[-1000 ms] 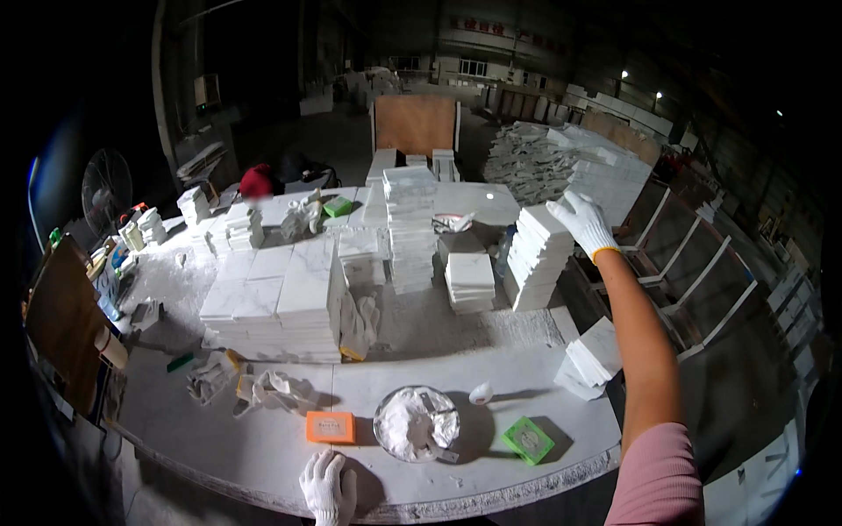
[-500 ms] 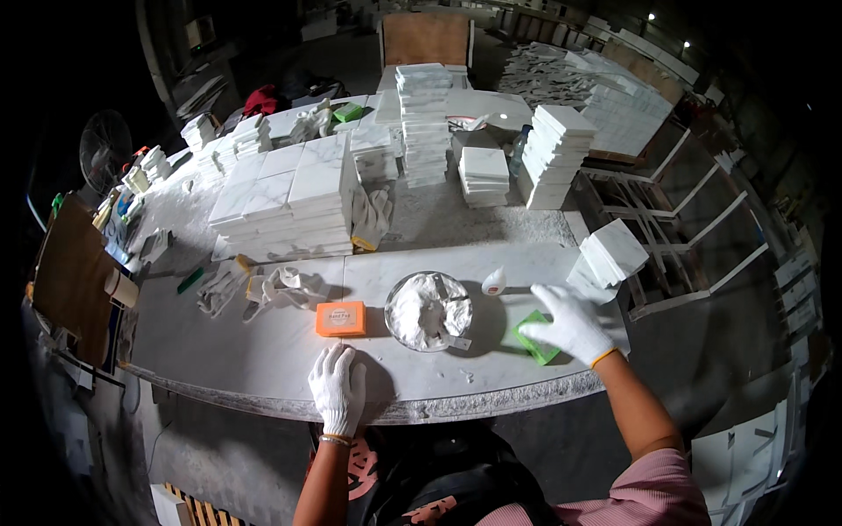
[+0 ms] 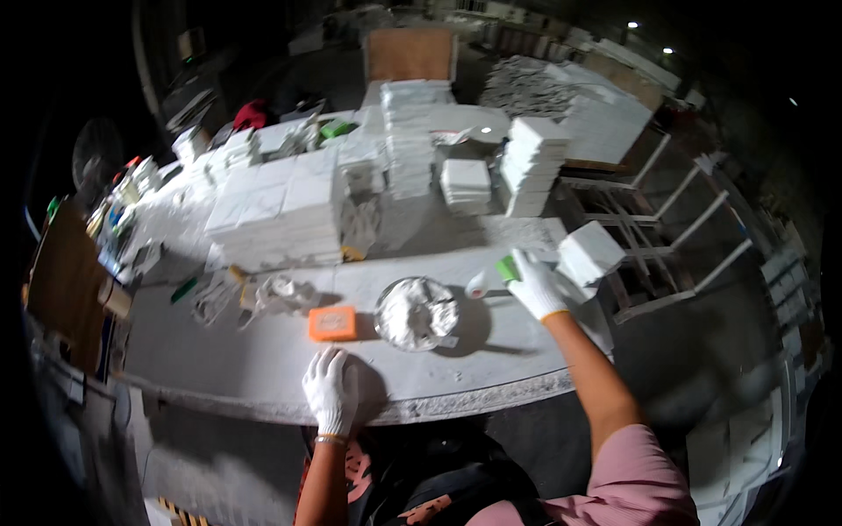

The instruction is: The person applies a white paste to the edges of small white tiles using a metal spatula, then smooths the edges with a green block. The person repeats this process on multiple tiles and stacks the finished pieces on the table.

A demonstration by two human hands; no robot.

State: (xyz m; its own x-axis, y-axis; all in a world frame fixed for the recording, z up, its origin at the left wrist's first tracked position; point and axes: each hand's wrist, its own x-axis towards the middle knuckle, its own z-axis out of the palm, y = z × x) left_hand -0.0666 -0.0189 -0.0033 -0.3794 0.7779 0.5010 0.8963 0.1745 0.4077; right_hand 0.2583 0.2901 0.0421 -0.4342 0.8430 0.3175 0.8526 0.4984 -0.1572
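Observation:
My right hand [image 3: 537,287], in a white knit glove, grips a green sanding block [image 3: 507,268] at the right of the stone worktop. Just left of the block is a small white bottle [image 3: 478,285]. My left hand [image 3: 326,386], gloved too, rests on the worktop near its front edge, fingers laid out and holding nothing. An orange sanding block [image 3: 332,324] lies just beyond those fingers. Between my hands stands a round bowl [image 3: 380,326] heaped with white powder [image 3: 408,311].
Loose white gloves [image 3: 276,294] lie at the left. Stacks of marble tiles [image 3: 272,206] stand behind, with a tall stack [image 3: 408,140] at the centre and leaning tiles [image 3: 592,252] at the right. A metal frame [image 3: 653,232] is beyond the right edge.
My right hand has closed on the green sanding block and carried it away from me, up beside the bottle. My left hand stays at the front edge. The view has shifted slightly.

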